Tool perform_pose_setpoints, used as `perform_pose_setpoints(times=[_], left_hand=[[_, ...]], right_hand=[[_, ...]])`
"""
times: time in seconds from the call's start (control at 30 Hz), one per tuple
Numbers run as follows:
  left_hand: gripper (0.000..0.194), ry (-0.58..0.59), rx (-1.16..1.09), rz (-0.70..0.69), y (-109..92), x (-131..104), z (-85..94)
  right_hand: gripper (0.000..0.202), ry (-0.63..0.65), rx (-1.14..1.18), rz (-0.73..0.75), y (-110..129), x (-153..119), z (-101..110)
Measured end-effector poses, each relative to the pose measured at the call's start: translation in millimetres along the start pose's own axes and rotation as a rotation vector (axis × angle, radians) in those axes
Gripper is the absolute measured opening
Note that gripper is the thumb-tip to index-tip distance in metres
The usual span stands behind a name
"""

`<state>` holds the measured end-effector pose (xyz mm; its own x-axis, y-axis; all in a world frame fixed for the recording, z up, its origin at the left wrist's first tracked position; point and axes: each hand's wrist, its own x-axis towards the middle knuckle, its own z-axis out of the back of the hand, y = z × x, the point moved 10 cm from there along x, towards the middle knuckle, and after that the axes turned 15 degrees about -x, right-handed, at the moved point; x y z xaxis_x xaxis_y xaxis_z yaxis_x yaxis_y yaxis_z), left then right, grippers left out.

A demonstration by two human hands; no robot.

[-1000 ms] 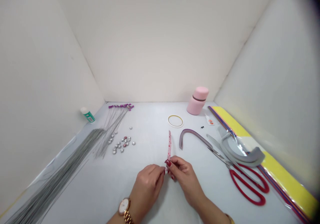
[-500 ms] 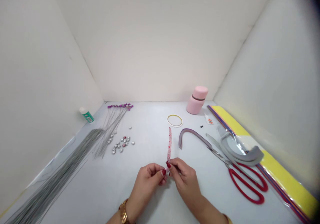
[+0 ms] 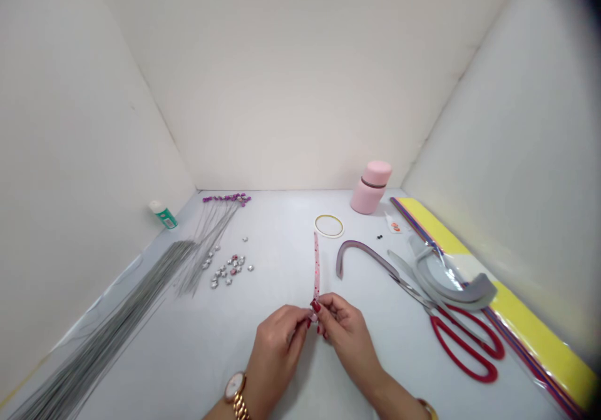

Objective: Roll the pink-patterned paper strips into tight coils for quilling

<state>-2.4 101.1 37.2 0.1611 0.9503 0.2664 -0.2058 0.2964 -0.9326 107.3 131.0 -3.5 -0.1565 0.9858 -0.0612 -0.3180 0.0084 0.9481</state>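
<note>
Left hand (image 3: 280, 340), right hand (image 3: 348, 333), both pinching a red-speckled pink strip (image 3: 317, 268) at one end; red-handled scissors (image 3: 436, 326) at right

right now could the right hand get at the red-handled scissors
Probably yes: bare tabletop lies between the right hand and the handle end of the scissors, though that hand pinches the pink strip and would likely have to release it first.
</note>
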Motion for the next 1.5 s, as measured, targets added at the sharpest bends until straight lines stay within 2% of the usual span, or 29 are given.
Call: perform_pose_setpoints(times=[0.1, 0.17, 0.23, 0.3, 0.43, 0.53, 0.6, 0.67, 0.73, 0.87, 0.97, 1.07, 1.13, 1.27, 1.37, 1.5], left_hand=[[0.019, 0.014, 0.042, -0.028, -0.9, -1.5, -1.1], [0.018, -0.010, 0.000, 0.025, 3.0, -0.7, 1.1], [0.017, -0.051, -0.106, 0.137, 12.1, 0.4, 3.5], [0.013, -0.098, -0.277, 0.312, 28.6, -0.8, 2.5], [0.010, -0.152, -0.717, 0.656, 58.8, -11.3, -15.8], [0.014, -0.149, -0.969, 0.772, 62.7, -16.7, -28.6], [0.015, -0.134, -1.050, 0.818, 61.4, -19.1, -33.3], [0.016, -0.118, -1.065, 0.830, 59.3, -19.0, -34.5], [0.015, -0.126, -0.994, 0.784, 57.7, -15.2, -29.2], [0.012, -0.140, -0.612, 0.547, 46.3, -3.1, -6.4], [0.015, -0.066, -0.340, 0.340, 26.0, 2.2, 0.4], [0.019, -0.031, -0.217, 0.228, 13.3, 3.1, 2.4], [0.018, -0.034, -0.247, 0.259, 17.0, 3.1, 2.2], [0.014, -0.019, -0.515, 0.498, 41.4, -0.3, -10.6], [0.017, -0.008, -0.719, 0.619, 48.6, -2.7, -21.8], [0.019, -0.003, -0.779, 0.633, 46.8, -1.8, -24.0]], right_hand=[[0.017, -0.009, -0.017, 0.012, 1.0, -0.9, 0.2], [0.016, -0.038, -0.080, 0.059, 5.8, -2.6, 2.8], [0.015, -0.088, -0.180, 0.141, 14.1, -5.2, 6.9], [0.014, -0.132, -0.292, 0.241, 23.9, -8.4, 9.8], [0.015, -0.191, -0.455, 0.416, 39.1, -15.0, 11.5], [0.016, -0.213, -0.505, 0.497, 45.4, -19.1, 11.6], [0.017, -0.211, -0.502, 0.500, 45.8, -19.5, 11.9], [0.015, -0.188, -0.452, 0.433, 40.8, -16.2, 12.3], [0.013, -0.129, -0.327, 0.296, 29.0, -9.7, 11.0], [0.023, 0.039, -0.088, 0.024, 3.9, -0.7, -2.7], [0.027, 0.063, -0.084, 0.002, 1.7, 0.2, -5.4], [0.024, -0.016, -0.202, 0.108, 10.8, -2.3, 1.5], [0.022, -0.070, -0.299, 0.190, 17.7, -5.5, 5.1], [0.022, -0.120, -0.384, 0.270, 25.1, -8.7, 8.2], [0.023, -0.095, -0.309, 0.200, 19.7, -5.9, 8.1], [0.026, -0.018, -0.124, 0.067, 8.1, -2.4, 2.3]])
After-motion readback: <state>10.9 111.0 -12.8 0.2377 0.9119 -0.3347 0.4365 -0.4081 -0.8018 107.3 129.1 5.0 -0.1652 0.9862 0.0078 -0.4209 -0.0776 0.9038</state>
